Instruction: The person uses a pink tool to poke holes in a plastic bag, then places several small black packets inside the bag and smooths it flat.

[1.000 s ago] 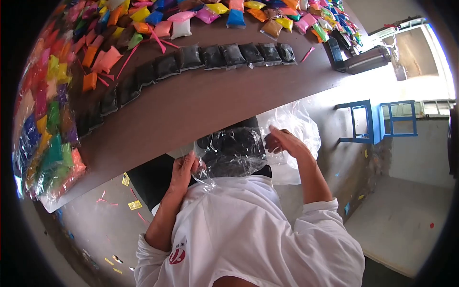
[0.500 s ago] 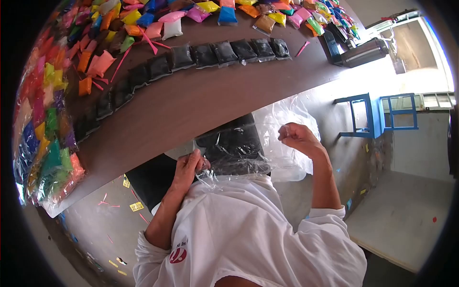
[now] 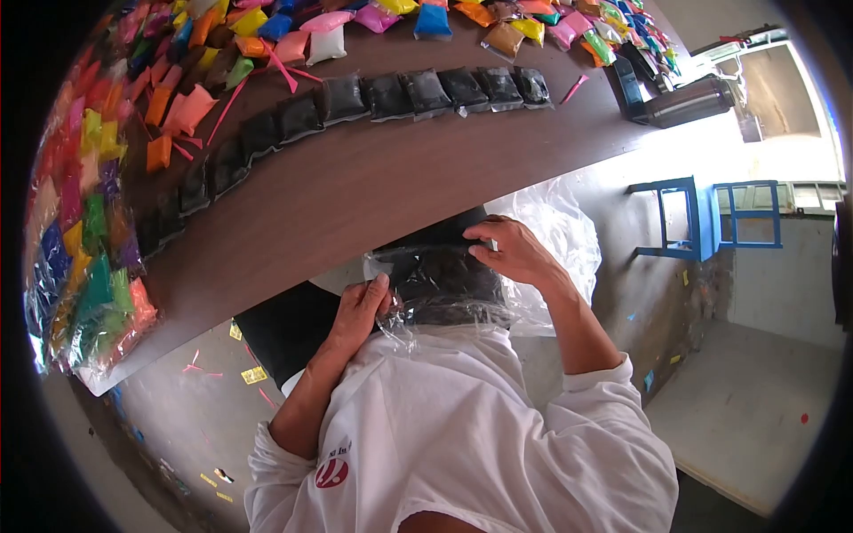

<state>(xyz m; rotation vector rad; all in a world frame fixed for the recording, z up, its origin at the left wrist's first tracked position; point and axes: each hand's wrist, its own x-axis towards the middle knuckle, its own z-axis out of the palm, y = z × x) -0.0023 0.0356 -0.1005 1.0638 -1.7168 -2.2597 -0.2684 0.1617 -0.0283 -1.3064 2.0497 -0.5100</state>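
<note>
A clear plastic bag [image 3: 435,277] lies across my lap over dark cloth. My left hand [image 3: 360,306] is closed on its left edge, thumb on top. At the bag's upper right is my right hand [image 3: 508,249], its fingers curled with a gap between thumb and forefinger; whether it touches the film is hard to tell. More thin clear plastic [image 3: 569,235] hangs beyond my right wrist. On the brown table [image 3: 355,204], a curved row of black packets [image 3: 342,96] lies ahead of my hands.
Many coloured packets [image 3: 191,111] cover the table's far and left sides, with pink strips among them. A metal flask [image 3: 689,102] lies at the far right corner. A blue stool [image 3: 705,218] stands on the floor at right. Small scraps litter the floor.
My right hand has moved left and inward, from over the loose plastic to the bag's upper right edge, and its fingers have spread somewhat. My left hand stays at the bag's left edge.
</note>
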